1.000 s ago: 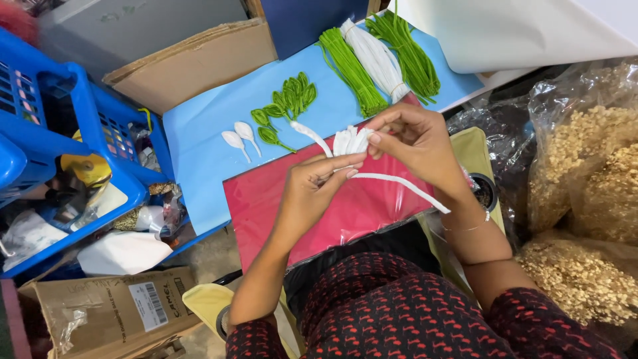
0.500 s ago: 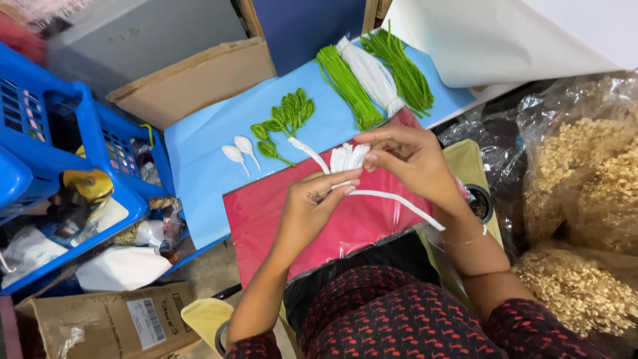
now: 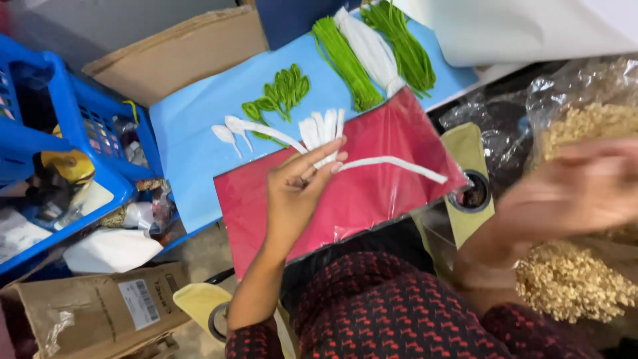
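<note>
The right hand (image 3: 571,186) is a blur over the clear bags of pale dried bits (image 3: 585,133) at the right edge of the view, so whether its fingers are spread or closed cannot be told, nor whether it holds anything. The left hand (image 3: 299,193) is sharp: its fingers pinch a small fan of white petal strips (image 3: 322,129) with a long white stem (image 3: 399,165) trailing to the right across the red sheet (image 3: 345,199). How the petals join the stem is hidden behind the fingertips.

The red sheet lies over the near edge of a blue sheet (image 3: 193,133). On the blue sheet sit loose white petals (image 3: 229,129) and green leaves (image 3: 279,93), and at its far edge bundles of green and white strands (image 3: 372,46), their tops cut off by the frame. A blue crate (image 3: 40,139) stands at the left, its contents hard to make out.

Half a second ago both hands met at the petals; now the right hand has gone off to the bags, and the left alone holds the piece.
</note>
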